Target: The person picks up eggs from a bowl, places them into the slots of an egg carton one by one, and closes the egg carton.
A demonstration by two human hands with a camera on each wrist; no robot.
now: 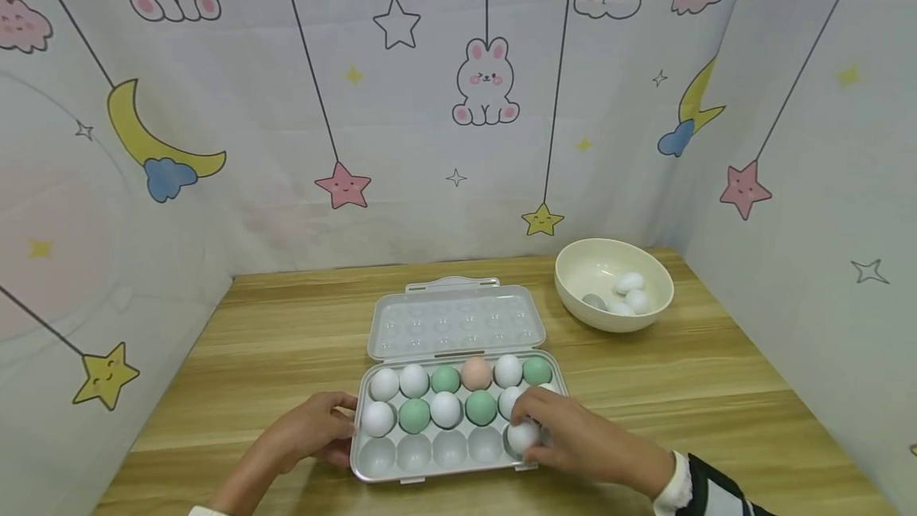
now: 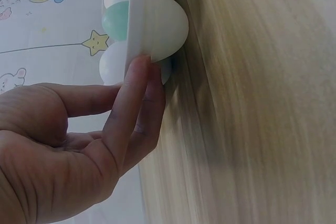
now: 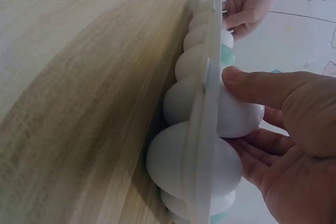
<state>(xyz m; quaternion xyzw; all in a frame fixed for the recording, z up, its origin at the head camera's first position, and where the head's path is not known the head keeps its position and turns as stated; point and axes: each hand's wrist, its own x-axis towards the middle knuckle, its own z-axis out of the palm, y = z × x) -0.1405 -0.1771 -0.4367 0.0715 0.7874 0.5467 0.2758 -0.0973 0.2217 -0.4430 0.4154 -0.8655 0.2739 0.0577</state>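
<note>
A white plastic egg carton [image 1: 430, 471] lies open on the table, holding white, green and one peach-coloured egg [image 1: 476, 373] in its back and middle rows. My right hand [image 1: 583, 440] grips a white egg [image 1: 522, 437] at the front row, second cup from the right; the right wrist view shows thumb and fingers around it, with another white egg [image 3: 227, 166] in the corner cup beside it. Several front cups to the left are bare. At the carton's left end, my left hand [image 1: 311, 428] pinches the rim, fingertips [image 2: 140, 66] against its edge.
The carton's dimpled lid [image 1: 458, 318] is folded back flat behind it. A cream bowl [image 1: 573, 273] with several white eggs [image 1: 630, 283] and a greyish one stands at the back right. A printed fabric backdrop [image 1: 430, 118] encloses the wooden table [image 1: 286, 333].
</note>
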